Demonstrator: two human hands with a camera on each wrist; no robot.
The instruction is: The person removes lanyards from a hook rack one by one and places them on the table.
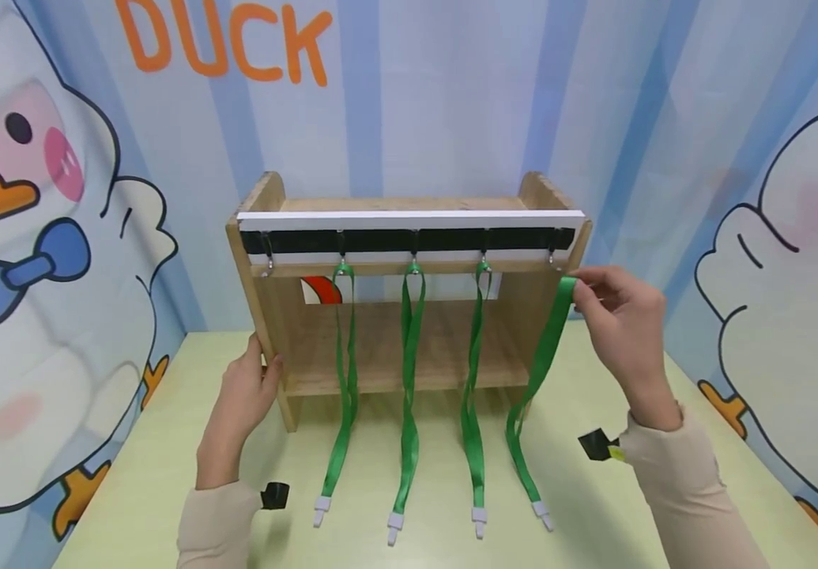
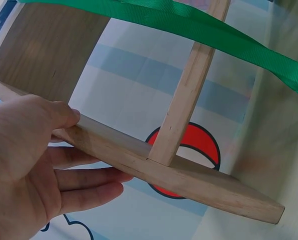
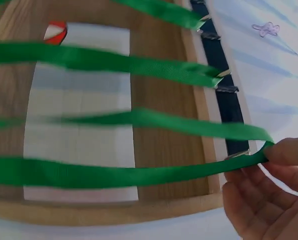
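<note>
My right hand [image 1: 622,316] pinches the top loop of a green lanyard [image 1: 547,340], just right of the rack's right end hook [image 1: 552,257]. In the right wrist view, thumb and fingers hold the bend of the strap [image 3: 179,175] close by that hook. The lanyard's white clip [image 1: 541,514] hangs low over the table. My left hand [image 1: 241,399] grips the left side panel of the wooden shelf [image 1: 255,316]; in the left wrist view the thumb lies on the panel edge [image 2: 114,145], fingers behind. Three more green lanyards [image 1: 412,379] hang from the middle hooks.
A black strip [image 1: 380,240] on a white rail carries the hooks; the left end hook [image 1: 268,265] bears no lanyard. The shelf stands on a pale yellow table [image 1: 167,442]. Behind is a blue-striped duck curtain [image 1: 444,95]. A small black piece hangs at each sleeve.
</note>
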